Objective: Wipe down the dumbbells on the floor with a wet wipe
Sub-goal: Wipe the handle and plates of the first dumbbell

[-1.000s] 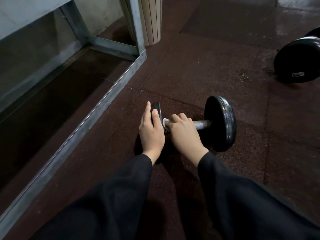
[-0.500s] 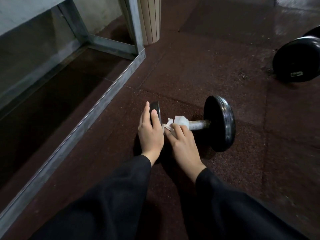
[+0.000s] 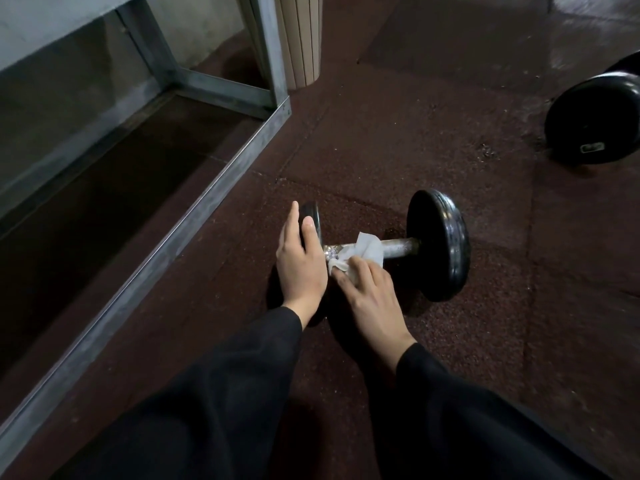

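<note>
A black dumbbell (image 3: 438,244) with a metal handle lies on the dark red rubber floor in front of me. My left hand (image 3: 300,261) rests over its left weight plate, fingers laid across the rim. A white wet wipe (image 3: 367,252) is draped over the middle of the handle, and my right hand (image 3: 370,296) presses it there from the near side with its fingertips. The handle's right part shows bare metal. A second, larger black dumbbell (image 3: 594,121) lies at the far right, partly cut off by the frame edge.
A grey metal rack frame (image 3: 180,233) runs diagonally along the floor on my left, with an upright post at its far corner. A beige ribbed column (image 3: 300,39) stands behind it. Black sleeves cover both forearms.
My right hand has drawn back toward me off the top of the handle, uncovering the wipe, which now lies spread over the bar. My left hand has stayed on the left plate.
</note>
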